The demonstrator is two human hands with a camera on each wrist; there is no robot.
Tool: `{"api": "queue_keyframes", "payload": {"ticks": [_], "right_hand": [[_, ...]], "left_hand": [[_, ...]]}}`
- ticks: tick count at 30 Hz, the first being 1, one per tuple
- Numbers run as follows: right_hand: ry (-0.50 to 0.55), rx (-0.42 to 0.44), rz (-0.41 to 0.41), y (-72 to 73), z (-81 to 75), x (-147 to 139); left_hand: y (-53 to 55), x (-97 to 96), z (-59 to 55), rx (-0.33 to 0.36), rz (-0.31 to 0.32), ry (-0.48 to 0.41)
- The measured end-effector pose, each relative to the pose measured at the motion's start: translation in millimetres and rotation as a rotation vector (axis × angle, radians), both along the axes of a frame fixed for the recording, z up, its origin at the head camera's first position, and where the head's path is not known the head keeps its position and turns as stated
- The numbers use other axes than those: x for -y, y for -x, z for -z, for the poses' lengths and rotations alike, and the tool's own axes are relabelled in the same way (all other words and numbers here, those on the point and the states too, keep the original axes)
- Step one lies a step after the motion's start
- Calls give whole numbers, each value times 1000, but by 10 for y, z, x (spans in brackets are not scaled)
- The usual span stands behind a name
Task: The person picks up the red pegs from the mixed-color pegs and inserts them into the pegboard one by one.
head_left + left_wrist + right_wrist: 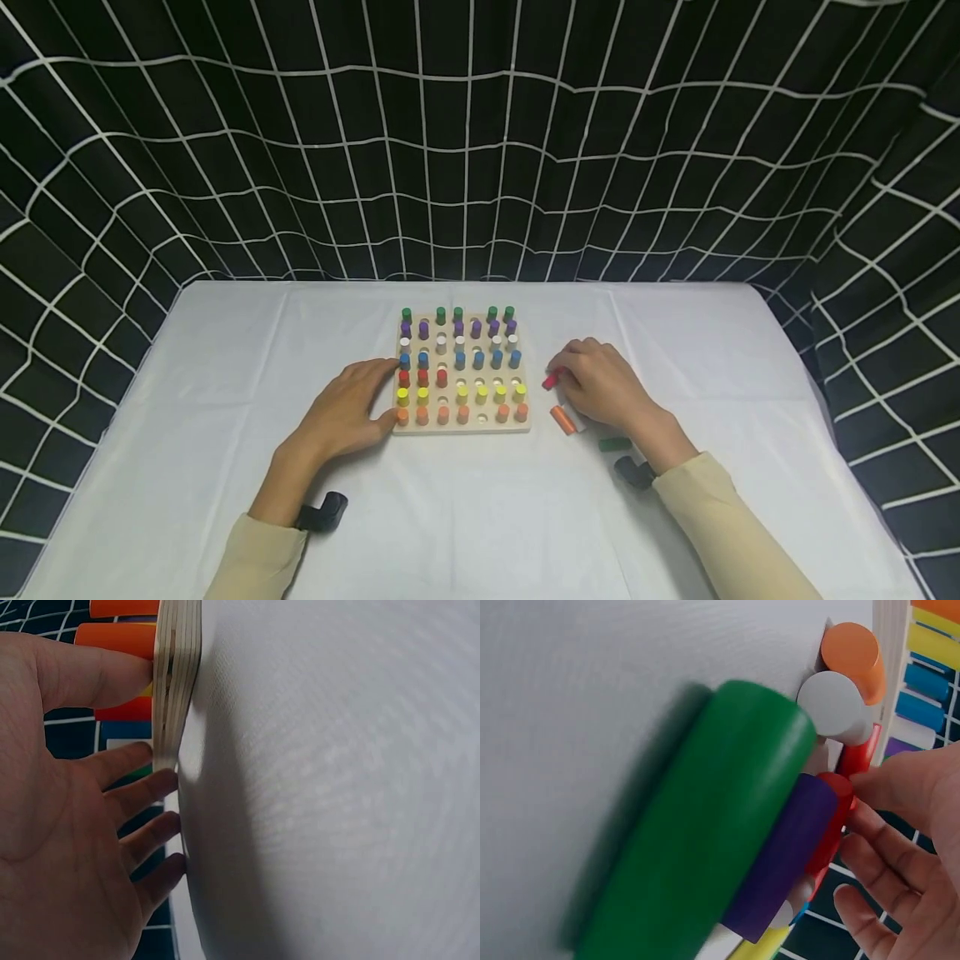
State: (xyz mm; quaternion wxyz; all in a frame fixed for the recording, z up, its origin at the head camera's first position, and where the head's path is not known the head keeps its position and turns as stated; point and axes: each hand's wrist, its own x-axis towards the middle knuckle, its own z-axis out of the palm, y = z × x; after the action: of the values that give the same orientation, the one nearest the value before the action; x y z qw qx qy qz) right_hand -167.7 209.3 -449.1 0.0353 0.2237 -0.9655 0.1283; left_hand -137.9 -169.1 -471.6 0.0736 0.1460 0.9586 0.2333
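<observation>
A wooden pegboard holds rows of coloured pegs: green, purple, white, blue, red, yellow and orange from far to near. Only the left part of the red row has red pegs; bare holes show along its right. My left hand rests against the board's left side, thumb by the near corner and fingers stretched beside the edge. To the right of the board, my right hand pinches a red peg low over the cloth. In the right wrist view, the red peg shows at the thumb tip.
Loose pegs lie around my right hand: an orange peg, a white peg, a green peg, a purple peg and another red one. White cloth covers the table. A dark curtain with a white grid hangs behind.
</observation>
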Motion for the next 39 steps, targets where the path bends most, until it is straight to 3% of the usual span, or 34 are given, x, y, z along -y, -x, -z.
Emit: {"api": "queue_keyframes", "payload": {"ticks": [11, 22, 31, 39], "right_hand": [[-54, 14, 38, -37, 3, -6], [-69, 20, 81, -35, -1, -51], [-60, -10, 60, -81, -94, -54], [13, -70, 28, -117, -146, -90]], "left_hand": [[12, 0, 49, 2, -4, 8], [16, 0, 13, 17, -1, 11], [14, -17, 22, 29, 0, 15], [15, -13, 10, 20, 2, 17]]}}
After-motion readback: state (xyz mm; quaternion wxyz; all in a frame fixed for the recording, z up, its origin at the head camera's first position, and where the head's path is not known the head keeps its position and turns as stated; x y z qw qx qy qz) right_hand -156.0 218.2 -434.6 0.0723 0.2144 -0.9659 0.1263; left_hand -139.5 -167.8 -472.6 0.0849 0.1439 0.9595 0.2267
